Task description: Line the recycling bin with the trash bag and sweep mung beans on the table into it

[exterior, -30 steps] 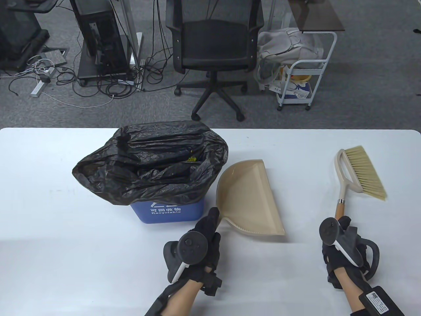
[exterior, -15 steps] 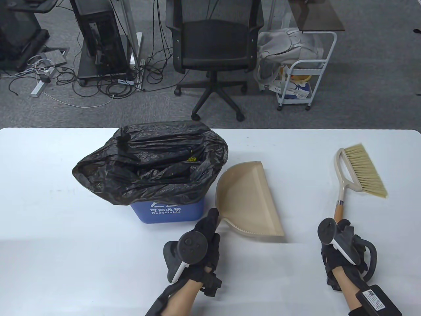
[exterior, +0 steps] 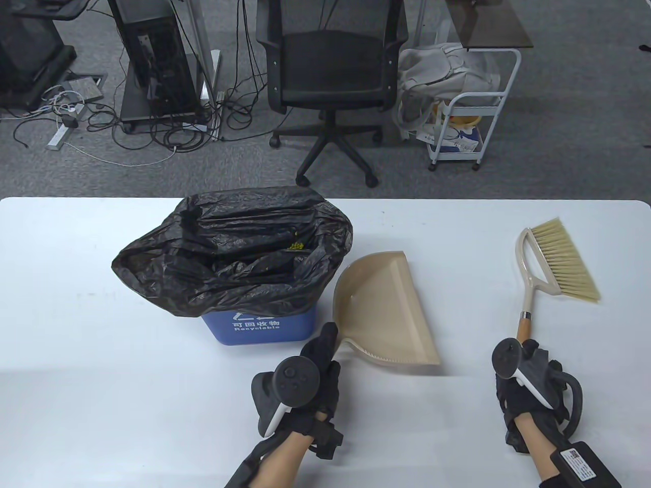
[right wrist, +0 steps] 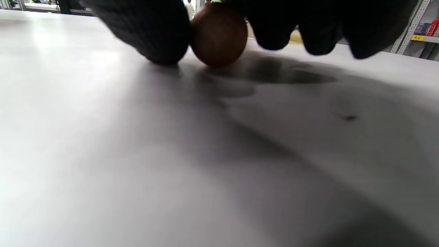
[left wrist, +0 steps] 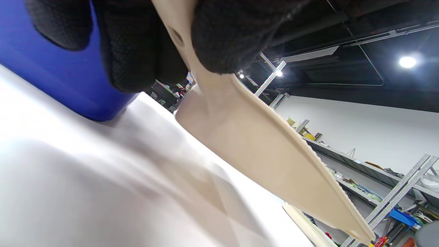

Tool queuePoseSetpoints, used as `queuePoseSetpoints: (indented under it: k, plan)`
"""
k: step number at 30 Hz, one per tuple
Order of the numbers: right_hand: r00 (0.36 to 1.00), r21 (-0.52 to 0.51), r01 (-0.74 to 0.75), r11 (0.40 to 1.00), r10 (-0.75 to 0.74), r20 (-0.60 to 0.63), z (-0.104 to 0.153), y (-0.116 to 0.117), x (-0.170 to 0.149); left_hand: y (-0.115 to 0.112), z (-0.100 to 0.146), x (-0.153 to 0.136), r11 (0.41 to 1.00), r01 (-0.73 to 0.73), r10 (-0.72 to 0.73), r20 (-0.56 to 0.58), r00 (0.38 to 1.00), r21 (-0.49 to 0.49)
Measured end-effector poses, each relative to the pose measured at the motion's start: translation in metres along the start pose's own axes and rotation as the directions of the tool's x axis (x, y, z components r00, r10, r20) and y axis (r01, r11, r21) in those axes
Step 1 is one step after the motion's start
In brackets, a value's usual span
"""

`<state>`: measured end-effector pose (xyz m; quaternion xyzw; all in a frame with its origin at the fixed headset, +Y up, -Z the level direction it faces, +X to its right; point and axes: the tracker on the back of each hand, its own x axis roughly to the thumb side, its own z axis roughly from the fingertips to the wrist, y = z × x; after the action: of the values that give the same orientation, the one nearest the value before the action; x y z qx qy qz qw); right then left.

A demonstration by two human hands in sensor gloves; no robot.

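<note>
Shifted since a second ago: hand brush (exterior: 552, 264), slid slightly toward the table's far right; dustpan (exterior: 384, 310), nudged a little leftward; all else unchanged.

Item 1, recycling bin (exterior: 257, 328): blue, left of centre on the white table (exterior: 76, 330), lined with a black trash bag (exterior: 234, 254) whose rim drapes over its walls. A few yellowish-green specks, probably mung beans (exterior: 295, 246), show inside the bag.

Item 2, dustpan: beige plastic, just right of the bin; its underside looks raised off the table in the left wrist view.

Item 3, left hand (exterior: 307, 378): gloved fingers clamped round the dustpan's handle, confirmed in the left wrist view, blue bin wall close beside them.

Item 4, hand brush: cream head, pale bristles pointing right, wooden handle running back toward the person.

Item 5, right hand (exterior: 529, 378): at the handle's near end. In the right wrist view, fingertips (right wrist: 157, 31) flank the rounded brown handle end (right wrist: 219, 34), low over the table; whether they actually grip it cannot be told.

Item 6, background: office chair (exterior: 330, 76), white cart (exterior: 470, 112), floor cables.
</note>
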<state>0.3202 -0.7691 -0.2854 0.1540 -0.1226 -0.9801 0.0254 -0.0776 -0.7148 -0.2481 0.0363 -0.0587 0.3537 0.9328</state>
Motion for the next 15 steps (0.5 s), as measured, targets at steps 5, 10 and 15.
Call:
queuePoseSetpoints:
  k: [5, 10, 15]
  plan:
    - [0.999, -0.114, -0.001, 0.994, 0.006, 0.051, 0.005, -0.012, 0.003, 0.0, 0.0, -0.001, 1.0, -0.002, 0.002, -0.002, 1.0, 0.004]
    - [0.994, -0.243, 0.024, 0.97, 0.003, 0.11, 0.016, -0.027, 0.008, 0.0, 0.0, -0.001, 1.0, 0.011, -0.011, -0.003, 1.0, 0.007]
    - [0.988, -0.321, 0.054, 0.946, -0.003, 0.157, 0.027, -0.037, 0.012, 0.0, 0.001, 0.001, 0.999, 0.032, -0.032, 0.0, 0.999, 0.011]
